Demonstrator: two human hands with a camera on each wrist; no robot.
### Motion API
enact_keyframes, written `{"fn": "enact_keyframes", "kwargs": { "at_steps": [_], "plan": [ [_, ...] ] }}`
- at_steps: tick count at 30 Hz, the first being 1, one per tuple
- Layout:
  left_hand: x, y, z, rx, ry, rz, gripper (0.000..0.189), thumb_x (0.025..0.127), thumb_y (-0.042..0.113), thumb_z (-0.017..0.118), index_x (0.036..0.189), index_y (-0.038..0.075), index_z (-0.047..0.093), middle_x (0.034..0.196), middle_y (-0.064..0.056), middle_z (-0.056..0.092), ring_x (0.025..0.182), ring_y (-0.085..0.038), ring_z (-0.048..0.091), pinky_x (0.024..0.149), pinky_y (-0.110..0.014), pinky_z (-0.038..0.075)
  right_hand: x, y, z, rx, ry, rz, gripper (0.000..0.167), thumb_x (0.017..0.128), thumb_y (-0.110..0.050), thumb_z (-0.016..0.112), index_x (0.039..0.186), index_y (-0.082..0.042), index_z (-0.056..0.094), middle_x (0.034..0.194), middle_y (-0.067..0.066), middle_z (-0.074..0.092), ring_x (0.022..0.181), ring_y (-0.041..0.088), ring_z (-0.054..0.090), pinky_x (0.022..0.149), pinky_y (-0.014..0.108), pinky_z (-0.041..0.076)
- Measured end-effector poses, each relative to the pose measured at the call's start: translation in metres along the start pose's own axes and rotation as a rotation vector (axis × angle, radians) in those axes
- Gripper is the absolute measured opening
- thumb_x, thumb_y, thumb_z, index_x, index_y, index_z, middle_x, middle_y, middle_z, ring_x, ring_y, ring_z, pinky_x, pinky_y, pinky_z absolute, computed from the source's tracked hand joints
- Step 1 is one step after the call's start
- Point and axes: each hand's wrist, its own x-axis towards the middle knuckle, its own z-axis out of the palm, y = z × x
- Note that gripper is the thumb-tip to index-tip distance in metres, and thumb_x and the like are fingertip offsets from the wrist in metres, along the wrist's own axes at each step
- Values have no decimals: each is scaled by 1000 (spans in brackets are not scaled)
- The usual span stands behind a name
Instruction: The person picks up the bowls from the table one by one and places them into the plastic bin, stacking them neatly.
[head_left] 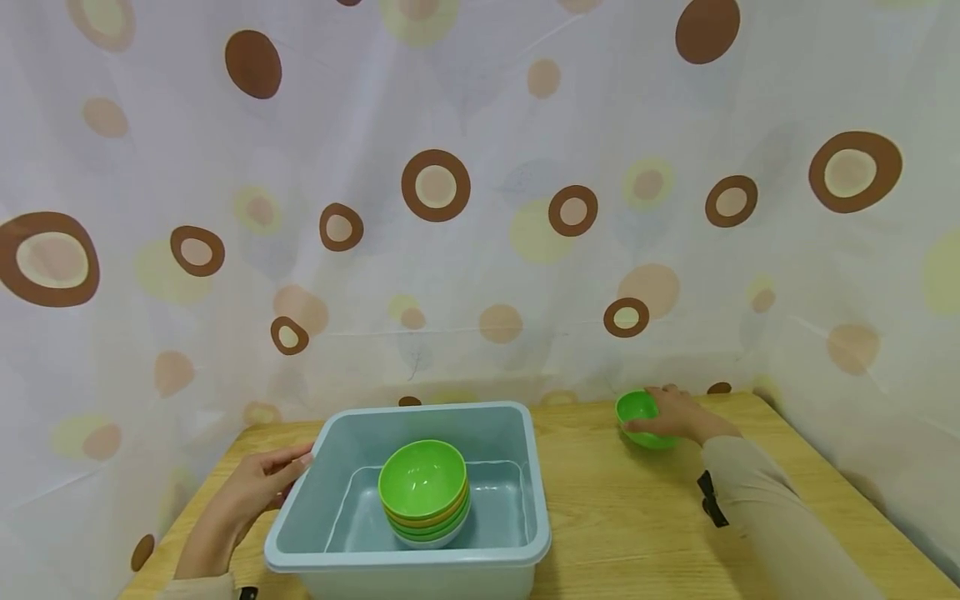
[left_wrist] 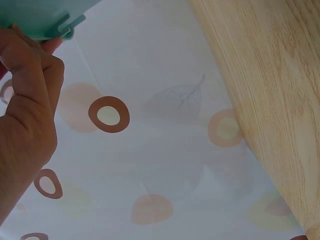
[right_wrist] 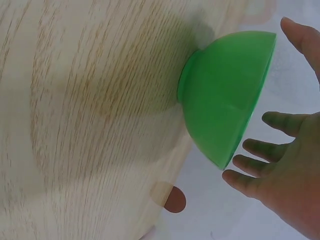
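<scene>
A light blue plastic basin [head_left: 405, 560] stands on the table, with a stack of several nested bowls [head_left: 423, 482] inside it. The top bowl is green; yellow, green and white edges show below. My left hand [head_left: 251, 492] grips the basin's left rim, thumb on top and fingers below; part of this grip also appears in the left wrist view. At the back right, a single green bowl [right_wrist: 227, 90] sits on the table. Over its rim hovers my right hand [right_wrist: 287, 165], fingers spread and fairly straight; the head view partly hides the bowl behind this hand [head_left: 678, 415].
The wooden table [head_left: 600, 517] ends at the back against a hanging white sheet [head_left: 480, 275] with brown, peach and yellow circles. This sheet also rises along the left and right sides. Bare wood lies between the basin and the single bowl.
</scene>
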Motion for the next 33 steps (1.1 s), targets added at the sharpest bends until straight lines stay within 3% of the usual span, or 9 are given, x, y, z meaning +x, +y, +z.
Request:
{"fn": "enact_keyframes", "kwargs": {
  "at_steps": [8,16,23,33],
  "plan": [
    [0,1,-1,3,0,0,56,98,29,58,141,-5,44,113,-11,66,82,-16,62,71,-33,55,5,5,1,-27,-41,43,102,81,-57,66,135,22,31,128,48,32,118,64,31,95,69,32],
    [1,2,-1,2,12,-10,56,97,30,59,140,-4,46,114,-12,65,83,-17,62,72,-33,55,7,7,6,6,-23,69,105,81,-59,65,134,24,30,124,46,35,112,60,37,90,65,38],
    [-1,2,1,7,11,-4,56,97,30,59,140,-4,46,114,-12,65,82,-18,61,71,-33,55,5,6,7,15,-11,76,117,75,-68,66,134,26,28,124,47,33,112,60,39,89,64,40],
    [0,0,0,10,11,2,54,98,28,58,140,-4,45,114,-12,65,81,-17,61,70,-33,55,6,7,8,22,-4,99,116,73,-60,73,131,30,28,122,46,33,109,55,44,90,60,42]
  ]
}}
